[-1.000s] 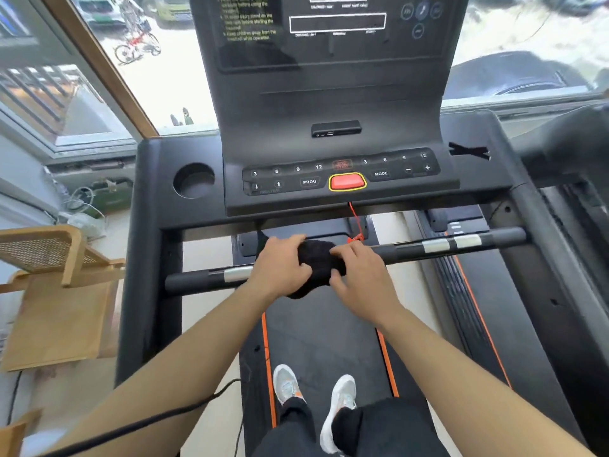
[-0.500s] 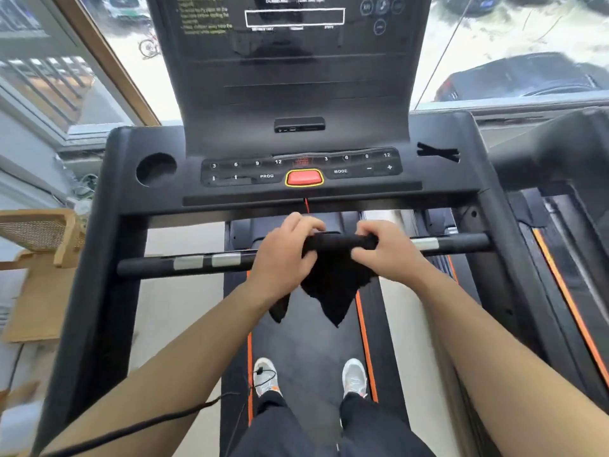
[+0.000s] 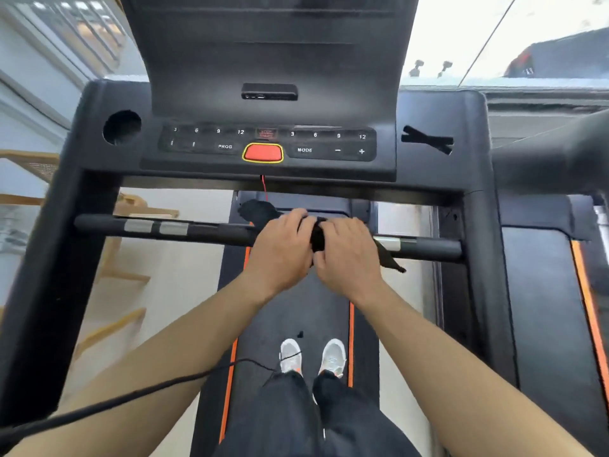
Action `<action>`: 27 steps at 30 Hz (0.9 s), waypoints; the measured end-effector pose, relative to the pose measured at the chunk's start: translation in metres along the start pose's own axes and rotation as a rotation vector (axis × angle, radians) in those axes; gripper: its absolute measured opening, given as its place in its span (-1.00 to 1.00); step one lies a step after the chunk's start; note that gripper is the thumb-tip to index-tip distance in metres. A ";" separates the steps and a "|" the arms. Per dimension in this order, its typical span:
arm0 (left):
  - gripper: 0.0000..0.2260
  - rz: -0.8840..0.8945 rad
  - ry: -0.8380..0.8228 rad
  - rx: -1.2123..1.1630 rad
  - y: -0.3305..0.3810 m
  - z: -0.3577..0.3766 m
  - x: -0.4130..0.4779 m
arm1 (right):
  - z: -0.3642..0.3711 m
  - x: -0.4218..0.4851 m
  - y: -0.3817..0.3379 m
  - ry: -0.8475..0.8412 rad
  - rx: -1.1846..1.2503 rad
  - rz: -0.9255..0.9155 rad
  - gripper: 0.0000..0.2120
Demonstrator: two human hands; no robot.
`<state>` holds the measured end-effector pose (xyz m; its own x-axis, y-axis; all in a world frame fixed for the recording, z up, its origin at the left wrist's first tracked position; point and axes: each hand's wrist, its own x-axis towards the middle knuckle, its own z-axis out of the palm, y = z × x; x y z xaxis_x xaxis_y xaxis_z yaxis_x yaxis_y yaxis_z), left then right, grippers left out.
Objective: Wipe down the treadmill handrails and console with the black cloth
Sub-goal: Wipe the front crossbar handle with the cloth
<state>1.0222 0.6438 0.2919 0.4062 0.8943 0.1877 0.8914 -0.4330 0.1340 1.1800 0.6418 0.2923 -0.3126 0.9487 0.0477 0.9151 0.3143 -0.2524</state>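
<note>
Black cloth (image 3: pixel 318 237), one, under two hands, left hand (image 3: pixel 280 255) and right hand (image 3: pixel 347 258), fingers clamped on it.

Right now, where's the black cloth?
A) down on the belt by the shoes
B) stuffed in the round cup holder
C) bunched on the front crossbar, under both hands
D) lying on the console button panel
C: the black cloth sits bunched on the crossbar, with the left hand and right hand side by side gripping it.
</note>
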 end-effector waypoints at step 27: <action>-0.86 -0.040 -0.612 0.147 -0.018 0.017 0.045 | 0.018 0.060 0.006 -0.497 -0.088 -0.099 -0.80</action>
<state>1.0277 0.6932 0.2816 0.3745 0.8311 -0.4111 0.9091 -0.4164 -0.0135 1.1620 0.7002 0.2760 -0.4627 0.7893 -0.4036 0.8862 0.4240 -0.1868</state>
